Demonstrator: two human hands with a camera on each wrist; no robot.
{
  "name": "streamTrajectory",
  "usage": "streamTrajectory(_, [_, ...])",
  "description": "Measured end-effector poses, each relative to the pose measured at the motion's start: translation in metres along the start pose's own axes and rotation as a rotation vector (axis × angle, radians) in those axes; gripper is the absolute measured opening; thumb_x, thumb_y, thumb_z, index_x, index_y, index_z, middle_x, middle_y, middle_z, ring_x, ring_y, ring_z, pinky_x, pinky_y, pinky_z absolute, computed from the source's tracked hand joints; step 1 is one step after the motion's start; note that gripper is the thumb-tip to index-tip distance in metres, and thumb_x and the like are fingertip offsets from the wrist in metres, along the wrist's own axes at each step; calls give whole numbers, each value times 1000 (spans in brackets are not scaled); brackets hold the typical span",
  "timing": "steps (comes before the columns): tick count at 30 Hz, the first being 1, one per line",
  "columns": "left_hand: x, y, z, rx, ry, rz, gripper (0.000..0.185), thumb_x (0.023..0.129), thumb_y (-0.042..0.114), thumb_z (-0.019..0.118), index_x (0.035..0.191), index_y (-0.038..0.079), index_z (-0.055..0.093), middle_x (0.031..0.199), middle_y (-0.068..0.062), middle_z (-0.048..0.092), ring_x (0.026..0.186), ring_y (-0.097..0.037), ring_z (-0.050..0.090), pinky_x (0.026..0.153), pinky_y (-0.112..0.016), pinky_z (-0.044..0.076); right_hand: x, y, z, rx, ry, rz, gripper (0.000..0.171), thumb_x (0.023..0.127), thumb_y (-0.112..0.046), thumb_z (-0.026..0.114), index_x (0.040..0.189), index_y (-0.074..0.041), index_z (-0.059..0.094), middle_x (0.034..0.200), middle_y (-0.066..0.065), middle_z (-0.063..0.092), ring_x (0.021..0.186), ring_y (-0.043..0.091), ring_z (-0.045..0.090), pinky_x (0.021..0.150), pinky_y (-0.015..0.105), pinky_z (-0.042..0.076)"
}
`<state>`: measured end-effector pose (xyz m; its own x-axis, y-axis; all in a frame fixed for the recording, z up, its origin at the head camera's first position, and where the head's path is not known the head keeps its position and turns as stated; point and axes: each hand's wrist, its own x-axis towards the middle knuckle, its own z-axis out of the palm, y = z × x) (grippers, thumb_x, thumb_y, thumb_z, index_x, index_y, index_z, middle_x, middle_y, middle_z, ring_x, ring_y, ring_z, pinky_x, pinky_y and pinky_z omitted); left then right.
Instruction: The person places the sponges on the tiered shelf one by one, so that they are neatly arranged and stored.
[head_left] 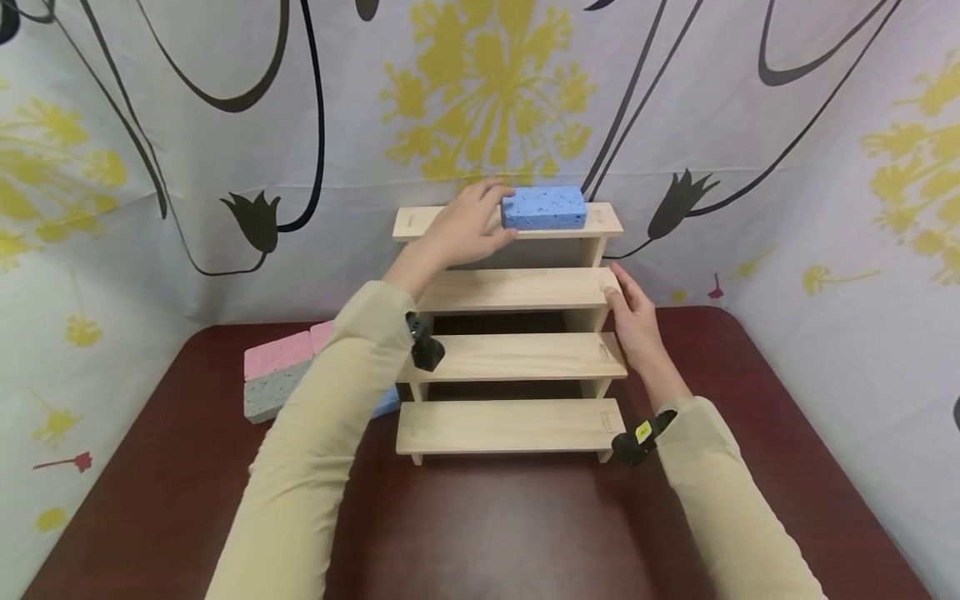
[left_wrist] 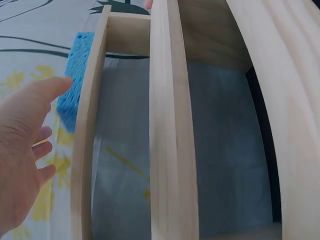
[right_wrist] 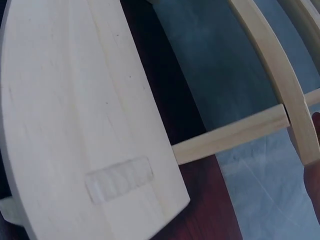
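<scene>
A four-step wooden display shelf (head_left: 510,427) stands on a dark red table. On its top step, toward the right, lies a blue sponge (head_left: 543,208). My left hand (head_left: 468,225) is at the sponge's left end, fingertips right at its edge. In the left wrist view, the thumb of the left hand (left_wrist: 25,135) overlaps the blue sponge (left_wrist: 77,75), with the other fingers loosely bent below. My right hand (head_left: 637,321) grips the right end of the second step from the top, thumb at the front edge. Part of that hand (right_wrist: 312,180) shows at the right wrist view's border.
Pink sponges (head_left: 277,356), a grey sponge (head_left: 273,392) and another blue sponge (head_left: 386,402) lie on the table (head_left: 510,533) left of the shelf, partly hidden by my left sleeve. A patterned cloth (head_left: 345,150) hangs behind and along both sides.
</scene>
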<state>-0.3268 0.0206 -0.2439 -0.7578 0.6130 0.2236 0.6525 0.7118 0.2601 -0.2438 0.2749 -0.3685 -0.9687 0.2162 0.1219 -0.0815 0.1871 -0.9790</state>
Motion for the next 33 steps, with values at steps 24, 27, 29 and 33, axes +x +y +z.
streamTrajectory(24, [-195, -111, 41, -113, 134, -284, 55, 91, 29, 54, 136, 1, 40, 142, -21, 36, 132, -37, 32, 105, -57, 31, 4, -9, -11, -31, -60, 56, 55, 96, -32, 45, 147, -21, 28, 154, 6, 26, 141, 22, 27, 116, 41, 20])
streamTrajectory(27, [-214, -120, 58, -115, 81, -317, 56, 91, 29, 55, 137, 1, 37, 142, -23, 34, 131, -40, 31, 104, -59, 31, 4, -8, -12, -48, -61, 54, 55, 96, -32, 44, 147, -20, 27, 154, 7, 26, 141, 22, 27, 116, 41, 21])
streamTrajectory(29, [-225, -122, 69, -115, 42, -332, 59, 90, 29, 56, 137, 0, 36, 143, -24, 32, 131, -41, 31, 103, -60, 32, 4, -8, -11, -54, -66, 56, 56, 96, -32, 44, 147, -20, 27, 154, 7, 26, 141, 22, 27, 116, 41, 21])
streamTrajectory(33, [-246, -124, 89, -94, -36, -320, 64, 89, 31, 60, 138, -2, 36, 145, -27, 29, 132, -44, 29, 104, -62, 30, 3, -7, -9, -48, -73, 60, 56, 95, -34, 45, 147, -21, 28, 154, 6, 25, 141, 21, 28, 116, 40, 21])
